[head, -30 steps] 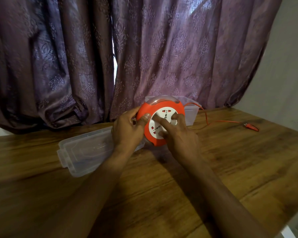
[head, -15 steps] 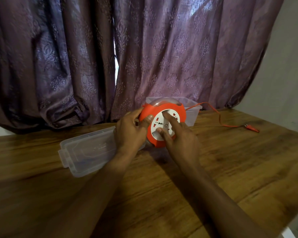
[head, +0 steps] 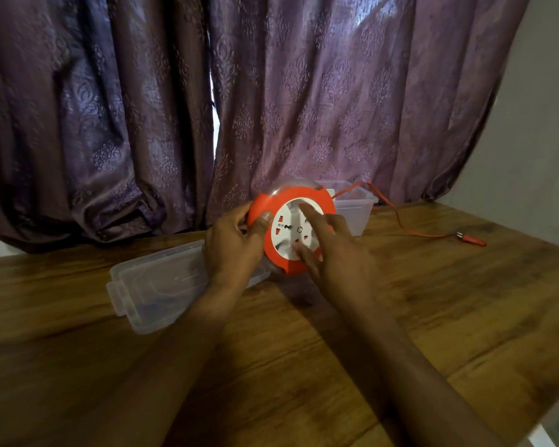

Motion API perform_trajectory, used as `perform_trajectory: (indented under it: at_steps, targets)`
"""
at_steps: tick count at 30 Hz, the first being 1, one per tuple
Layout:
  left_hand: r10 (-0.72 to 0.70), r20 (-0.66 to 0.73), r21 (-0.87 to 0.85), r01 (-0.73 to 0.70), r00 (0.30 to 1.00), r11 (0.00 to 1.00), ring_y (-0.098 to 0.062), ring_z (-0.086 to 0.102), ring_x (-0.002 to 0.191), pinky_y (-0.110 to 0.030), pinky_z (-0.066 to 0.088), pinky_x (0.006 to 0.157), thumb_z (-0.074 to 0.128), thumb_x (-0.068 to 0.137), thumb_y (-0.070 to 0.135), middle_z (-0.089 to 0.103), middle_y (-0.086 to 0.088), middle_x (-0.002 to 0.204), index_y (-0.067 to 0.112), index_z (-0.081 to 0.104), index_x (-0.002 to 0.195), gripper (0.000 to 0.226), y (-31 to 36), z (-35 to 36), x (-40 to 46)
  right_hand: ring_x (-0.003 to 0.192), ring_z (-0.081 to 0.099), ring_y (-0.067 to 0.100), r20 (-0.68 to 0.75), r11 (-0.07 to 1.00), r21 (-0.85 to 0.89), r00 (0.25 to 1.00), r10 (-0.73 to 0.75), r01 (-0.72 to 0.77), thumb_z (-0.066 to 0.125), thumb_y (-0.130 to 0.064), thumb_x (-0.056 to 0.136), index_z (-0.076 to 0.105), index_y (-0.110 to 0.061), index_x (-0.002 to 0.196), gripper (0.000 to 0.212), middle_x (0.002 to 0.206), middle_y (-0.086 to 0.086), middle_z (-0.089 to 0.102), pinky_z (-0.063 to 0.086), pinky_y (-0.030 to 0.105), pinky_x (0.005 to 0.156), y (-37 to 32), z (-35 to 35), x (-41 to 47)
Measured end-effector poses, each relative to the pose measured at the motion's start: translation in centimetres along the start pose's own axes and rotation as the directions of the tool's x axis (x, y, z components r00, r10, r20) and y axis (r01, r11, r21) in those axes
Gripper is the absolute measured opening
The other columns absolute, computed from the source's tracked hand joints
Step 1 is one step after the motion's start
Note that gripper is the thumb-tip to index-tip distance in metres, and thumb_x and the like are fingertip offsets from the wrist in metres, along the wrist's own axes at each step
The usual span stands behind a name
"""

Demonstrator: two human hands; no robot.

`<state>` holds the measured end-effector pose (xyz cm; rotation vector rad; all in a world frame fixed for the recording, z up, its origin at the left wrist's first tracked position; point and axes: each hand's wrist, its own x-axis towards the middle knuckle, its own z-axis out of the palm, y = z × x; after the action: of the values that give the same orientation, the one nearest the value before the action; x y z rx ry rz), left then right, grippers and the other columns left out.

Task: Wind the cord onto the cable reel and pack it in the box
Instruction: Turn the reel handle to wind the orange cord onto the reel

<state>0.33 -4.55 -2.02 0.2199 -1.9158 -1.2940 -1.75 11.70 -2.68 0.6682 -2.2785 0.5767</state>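
Observation:
An orange cable reel (head: 304,195) with a white socket face stands tilted on the wooden table (head: 433,301). My left hand (head: 236,246) grips its left rim, thumb on the orange front. My right hand (head: 329,250) lies on the white face with fingers spread and fairly straight, blurred with motion. The orange cord (head: 397,217) leaves the reel's top right, crosses the clear plastic box (head: 355,204) behind the reel, and runs along the table to its plug (head: 471,241) at the right.
The box's clear lid (head: 155,285) lies flat on the table left of the reel, partly under my left wrist. Purple curtains (head: 271,91) hang right behind the table. The table's right corner edge (head: 549,411) is near the lower right.
My right hand's fingers have swept round the white face, the index now reaching up toward the top. The cord has drawn in a little. My left hand keeps its hold.

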Motion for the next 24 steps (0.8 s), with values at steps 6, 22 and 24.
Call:
perform_trajectory:
  at_steps: [6,22,24]
  targets:
    - [0.003,0.021,0.032,-0.004,1.000,0.999,-0.012,0.069,0.088,-0.040,0.056,0.084,0.062,0.080,0.055,0.076,0.009,0.094,0.034,0.069,0.117,0.043,0.3,0.4,-0.6,0.078,0.063,0.030,0.036,0.992,-0.094,0.996,0.086,-0.082,0.053,-0.058,0.087,0.030,-0.046,0.143,0.061,0.116,0.002,0.050,0.042,0.034,0.055,-0.5,-0.1,-0.1]
    - [0.044,0.051,0.072,-0.048,0.998,0.996,-0.015,0.068,0.091,-0.037,0.054,0.084,0.065,0.085,0.052,0.075,0.006,0.096,0.033,0.069,0.116,0.036,0.5,0.9,-1.3,0.090,0.066,0.024,-0.062,0.961,0.076,0.961,0.270,-0.265,0.053,-0.072,0.078,0.040,-0.043,0.133,0.063,0.094,-0.004,0.070,0.047,0.032,0.070,0.1,0.9,-0.3]
    - [0.067,0.065,0.071,-0.072,0.996,0.995,-0.015,0.068,0.092,-0.037,0.054,0.084,0.062,0.082,0.056,0.075,0.007,0.097,0.034,0.069,0.116,0.041,0.5,1.1,-1.6,0.089,0.066,0.026,-0.054,0.911,0.184,0.922,0.384,-0.369,0.053,-0.075,0.075,0.046,-0.039,0.125,0.062,0.087,-0.002,0.071,0.050,0.035,0.074,0.3,1.0,-0.3]
